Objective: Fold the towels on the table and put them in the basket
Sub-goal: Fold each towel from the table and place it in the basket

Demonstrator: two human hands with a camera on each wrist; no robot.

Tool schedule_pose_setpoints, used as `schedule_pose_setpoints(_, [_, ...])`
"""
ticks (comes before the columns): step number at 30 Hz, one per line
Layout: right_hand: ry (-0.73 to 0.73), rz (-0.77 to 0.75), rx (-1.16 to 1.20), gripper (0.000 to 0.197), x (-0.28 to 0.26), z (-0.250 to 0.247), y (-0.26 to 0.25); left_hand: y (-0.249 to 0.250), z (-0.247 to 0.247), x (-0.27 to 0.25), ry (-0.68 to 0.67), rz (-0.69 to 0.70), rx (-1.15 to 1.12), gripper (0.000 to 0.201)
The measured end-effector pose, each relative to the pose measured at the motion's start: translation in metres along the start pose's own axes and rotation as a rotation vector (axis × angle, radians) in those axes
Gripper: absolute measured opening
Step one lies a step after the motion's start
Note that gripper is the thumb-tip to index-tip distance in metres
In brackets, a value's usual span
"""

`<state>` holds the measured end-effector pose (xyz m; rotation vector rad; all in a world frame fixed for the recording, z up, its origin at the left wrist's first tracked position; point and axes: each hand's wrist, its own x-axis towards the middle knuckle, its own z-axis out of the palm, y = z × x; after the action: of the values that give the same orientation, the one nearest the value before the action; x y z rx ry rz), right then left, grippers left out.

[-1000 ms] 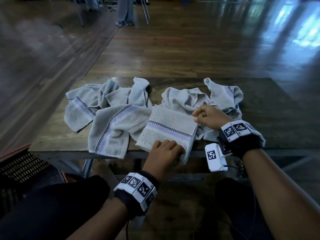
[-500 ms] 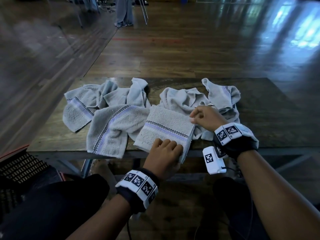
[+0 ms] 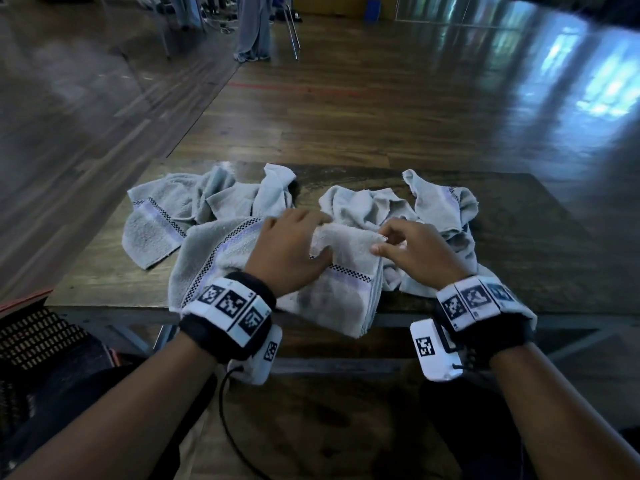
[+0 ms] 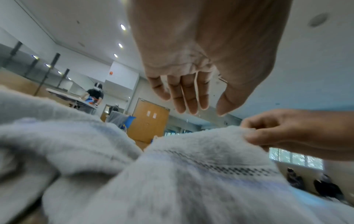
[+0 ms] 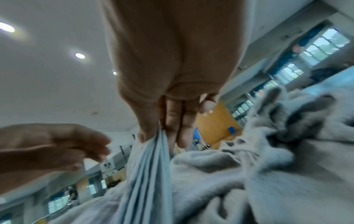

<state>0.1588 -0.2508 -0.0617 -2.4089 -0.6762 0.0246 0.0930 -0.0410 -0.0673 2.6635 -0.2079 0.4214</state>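
Observation:
A grey towel with a checkered purple band (image 3: 346, 275) lies folded at the table's near edge, its front hanging a little over it. My right hand (image 3: 379, 244) pinches the stacked layers at its far right corner (image 5: 153, 141) and holds them raised. My left hand (image 3: 311, 237) reaches over the towel's far left part with straight, relaxed fingers (image 4: 191, 106) and holds nothing. The dark mesh basket (image 3: 38, 337) stands low on my left, beside my knee.
Several crumpled grey towels lie on the wooden table (image 3: 540, 244): one at far left (image 3: 159, 223), one beside the folded towel (image 3: 207, 268), a heap at right (image 3: 443, 209). A person's legs (image 3: 252, 29) and chair legs stand on the far floor.
My left hand has moved from the towel's near edge to its far side. My right hand has lifted the far right corner, so the towel's far edge is raised.

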Motion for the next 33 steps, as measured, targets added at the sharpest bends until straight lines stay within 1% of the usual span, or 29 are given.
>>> schedule_pose_setpoints(3, [0.172,-0.263,-0.038,0.02,-0.017,-0.006,-0.024,-0.004,-0.018,0.005,0.0,0.061,0.0,0.071])
schedule_pose_setpoints(4, [0.237,-0.333,-0.061,0.02,-0.023,-0.007,-0.03,-0.004,-0.023,0.004,-0.003,0.1,-0.01,0.077])
schedule_pose_setpoints(5, [0.288,-0.384,-0.069,0.02,-0.028,-0.009,-0.036,-0.002,-0.027,0.003,-0.008,0.138,-0.014,0.079])
schedule_pose_setpoints(6, [0.319,-0.421,-0.067,0.021,-0.031,-0.009,-0.04,-0.001,-0.03,0.001,-0.022,0.172,-0.008,0.075])
schedule_pose_setpoints(7, [0.336,-0.448,-0.057,0.021,-0.034,-0.009,-0.043,0.001,-0.032,0.0,-0.041,0.204,0.01,0.064])
schedule_pose_setpoints(8, [0.331,-0.46,-0.035,0.023,-0.035,-0.008,-0.045,0.003,-0.032,-0.001,-0.057,0.235,0.031,0.048])
schedule_pose_setpoints(9, [0.289,-0.446,0.008,0.028,-0.035,-0.006,-0.044,0.005,-0.033,-0.002,-0.071,0.261,0.043,0.033])
schedule_pose_setpoints(10, [0.197,-0.396,0.068,0.036,-0.035,-0.006,-0.041,0.007,-0.033,-0.002,-0.08,0.275,0.033,0.024])
schedule_pose_setpoints(12, [-0.093,-0.171,0.143,0.053,-0.034,-0.005,-0.027,0.01,-0.032,-0.004,-0.067,0.276,-0.057,0.02])
schedule_pose_setpoints(13, [-0.23,-0.057,0.11,0.052,-0.033,-0.004,-0.018,0.011,-0.033,-0.005,-0.048,0.266,-0.12,0.021])
schedule_pose_setpoints(14, [-0.324,0.015,0.048,0.046,-0.033,-0.002,-0.007,0.011,-0.034,-0.005,-0.034,0.246,-0.181,0.02])
schedule_pose_setpoints(15, [-0.364,0.056,-0.002,0.039,-0.032,-0.002,0.002,0.011,-0.035,-0.006,-0.029,0.219,-0.236,0.019])
schedule_pose_setpoints(16, [-0.37,0.081,0.0,0.033,-0.03,-0.002,0.01,0.009,-0.037,-0.007,-0.03,0.189,-0.276,0.017])
schedule_pose_setpoints(19, [-0.322,0.106,0.177,0.026,-0.026,-0.005,0.02,-0.002,-0.039,-0.012,-0.054,0.071,-0.31,0.018])
schedule_pose_setpoints(21, [-0.282,0.11,0.291,0.023,-0.022,-0.006,0.022,-0.01,-0.038,-0.016,-0.101,-0.031,-0.299,0.022])
schedule_pose_setpoints(23, [-0.256,0.117,0.37,0.02,-0.019,-0.005,0.021,-0.016,-0.036,-0.018,-0.153,-0.104,-0.274,0.027])
schedule_pose_setpoints(26, [-0.219,0.158,0.5,0.022,-0.013,-0.002,0.021,-0.023,-0.034,-0.013,-0.248,-0.162,-0.311,0.03])
schedule_pose_setpoints(28, [-0.187,0.196,0.53,0.027,-0.008,0.001,0.021,-0.028,-0.033,-0.007,-0.298,-0.225,-0.377,0.034])
schedule_pose_setpoints(30, [-0.143,0.252,0.536,0.037,-0.002,0.006,0.02,-0.034,-0.032,-0.003,-0.319,-0.294,-0.458,0.036])
schedule_pose_setpoints(31, [-0.113,0.27,0.53,0.039,0.0,0.008,0.019,-0.036,-0.03,-0.002,-0.32,-0.312,-0.476,0.036])
schedule_pose_setpoints(33, [-0.032,0.281,0.508,0.035,0.007,0.012,0.015,-0.04,-0.026,0.001,-0.31,-0.312,-0.436,0.033])
